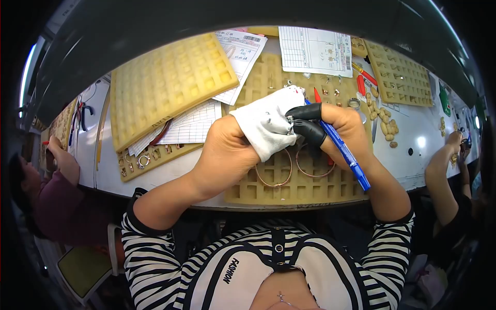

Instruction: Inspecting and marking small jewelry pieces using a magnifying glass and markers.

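Observation:
A white cloth (254,131) covers the fingers of my left hand (228,151), which grips it. Black rubber finger covers (310,130) sleeve the thumb and finger of my right hand (345,124). Between those fingertips sits a small silvery jewellery piece (290,121), pressed against the cloth and partly hidden; its exact kind cannot be told. A blue marker pen (345,149) lies slanted through my right hand, cap end towards me. Below both hands is a yellow slotted tray (329,193). Two thin bangles rest there, a left bangle (276,185) and a right bangle (316,176).
Another yellow tray (170,85) lies tilted over papers and a ring tray (162,157) at left. Printed sheets (316,52) lie at the back. Peanuts (385,124), red-handled tools (364,75) and a ring tray (399,73) are right. Co-workers sit on both sides.

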The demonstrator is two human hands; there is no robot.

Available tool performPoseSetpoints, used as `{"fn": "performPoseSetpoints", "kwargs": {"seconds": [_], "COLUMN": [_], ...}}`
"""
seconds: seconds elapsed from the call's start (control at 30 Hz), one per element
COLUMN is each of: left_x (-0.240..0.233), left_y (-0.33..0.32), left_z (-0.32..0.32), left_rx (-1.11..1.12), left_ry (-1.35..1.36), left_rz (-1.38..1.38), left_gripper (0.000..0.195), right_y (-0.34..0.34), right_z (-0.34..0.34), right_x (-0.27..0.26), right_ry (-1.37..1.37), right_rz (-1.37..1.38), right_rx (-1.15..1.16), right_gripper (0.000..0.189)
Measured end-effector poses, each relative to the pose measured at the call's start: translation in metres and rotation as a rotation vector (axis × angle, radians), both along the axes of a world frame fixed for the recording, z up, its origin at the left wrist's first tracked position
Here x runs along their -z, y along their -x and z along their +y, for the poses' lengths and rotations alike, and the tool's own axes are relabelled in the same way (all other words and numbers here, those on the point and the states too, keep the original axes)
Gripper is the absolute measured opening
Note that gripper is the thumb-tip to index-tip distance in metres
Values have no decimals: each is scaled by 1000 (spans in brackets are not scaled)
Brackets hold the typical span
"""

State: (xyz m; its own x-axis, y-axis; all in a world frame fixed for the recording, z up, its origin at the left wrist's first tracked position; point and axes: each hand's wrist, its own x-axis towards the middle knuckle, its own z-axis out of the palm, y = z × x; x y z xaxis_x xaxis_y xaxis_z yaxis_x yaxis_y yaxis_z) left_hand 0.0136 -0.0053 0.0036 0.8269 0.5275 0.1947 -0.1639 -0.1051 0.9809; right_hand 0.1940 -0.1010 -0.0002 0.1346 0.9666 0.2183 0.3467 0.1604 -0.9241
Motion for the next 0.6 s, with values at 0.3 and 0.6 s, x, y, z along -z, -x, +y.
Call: {"fn": "performPoseSetpoints", "kwargs": {"seconds": [0.3, 0.6], "left_x": [1, -13], "left_y": [1, 2], "left_z": [2, 11], "left_rx": [15, 113], "left_ry": [-9, 412], "left_rz": [12, 271], "left_gripper": [26, 23], "right_y": [3, -8], "right_z": [-2, -1], "right_x": [-3, -9], "right_ry": [-205, -691], "right_rz": [-223, -929], "right_rx": [82, 36], "right_gripper": [17, 30]}}
